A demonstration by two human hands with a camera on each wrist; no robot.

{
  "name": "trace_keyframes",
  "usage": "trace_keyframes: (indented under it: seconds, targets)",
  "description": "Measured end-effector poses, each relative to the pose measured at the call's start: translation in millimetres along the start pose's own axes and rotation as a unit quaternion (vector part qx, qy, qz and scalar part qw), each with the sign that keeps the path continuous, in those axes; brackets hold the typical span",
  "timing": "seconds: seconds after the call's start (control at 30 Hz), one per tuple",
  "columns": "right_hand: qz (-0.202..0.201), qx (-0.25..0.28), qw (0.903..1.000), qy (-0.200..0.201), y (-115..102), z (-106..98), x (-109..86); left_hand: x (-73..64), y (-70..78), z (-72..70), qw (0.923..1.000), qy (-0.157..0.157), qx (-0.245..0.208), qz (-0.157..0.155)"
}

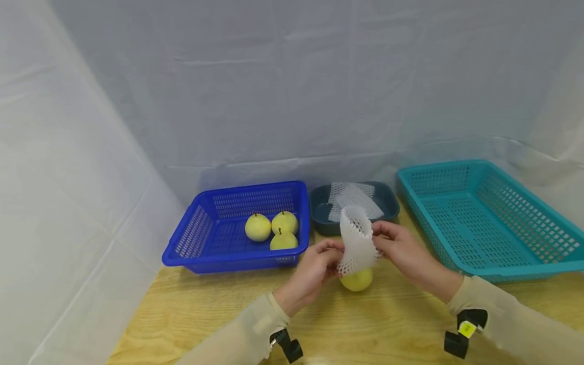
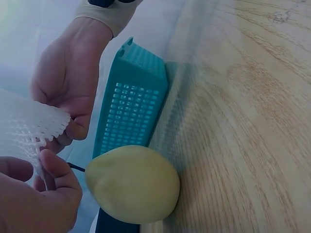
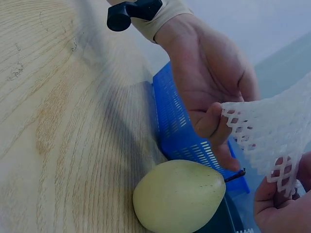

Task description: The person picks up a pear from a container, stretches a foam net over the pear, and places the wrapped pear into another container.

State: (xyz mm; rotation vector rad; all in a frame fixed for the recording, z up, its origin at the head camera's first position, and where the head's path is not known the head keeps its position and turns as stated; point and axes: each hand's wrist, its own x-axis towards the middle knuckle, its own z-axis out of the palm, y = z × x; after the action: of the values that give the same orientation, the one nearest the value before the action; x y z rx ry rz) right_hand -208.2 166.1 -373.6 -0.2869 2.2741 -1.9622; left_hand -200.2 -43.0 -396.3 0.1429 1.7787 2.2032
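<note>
A white foam fruit net (image 1: 357, 243) is stretched between the two hands. My left hand (image 1: 315, 274) pinches the left side of its lower edge, and my right hand (image 1: 405, 252) pinches the right side. Directly below stands a yellow-green pear (image 1: 357, 280) on the wooden table, its stem pointing up. Both wrist views show the net (image 2: 34, 121) held just above the stem of the pear (image 3: 180, 196), with the fruit's body uncovered. From the head, the net hides the pear's upper part.
A blue basket (image 1: 246, 261) at the left holds three pears (image 1: 257, 227). Behind the hands, a dark teal tray (image 1: 319, 203) contains more foam nets (image 1: 358, 199). A turquoise basket (image 1: 474, 218) stands at the right. White sheeting (image 1: 292, 101) encloses the table's back and left side.
</note>
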Motion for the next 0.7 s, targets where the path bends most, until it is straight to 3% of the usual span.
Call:
trace_keyframes:
  seconds: [0.2,0.33,0.5,0.7]
  targets:
    - [-0.022,0.008,0.9997,0.003,-1,2,0.0,-0.4,3.9,-3.1,0.9997,-0.017,0.015,-0.008]
    - [-0.031,-0.013,0.9994,0.012,-1,2,0.3,0.5,3.9,-4.6,0.9996,-0.011,0.027,0.000]
    - [-0.024,-0.045,0.9984,0.025,2,3,1.5,1.8,1.6,-5.5,0.9995,0.008,0.029,0.010]
    - [-0.008,-0.076,0.9966,0.031,10,3,2.7,2.7,-0.9,-7.1,0.9996,0.009,0.021,0.017]
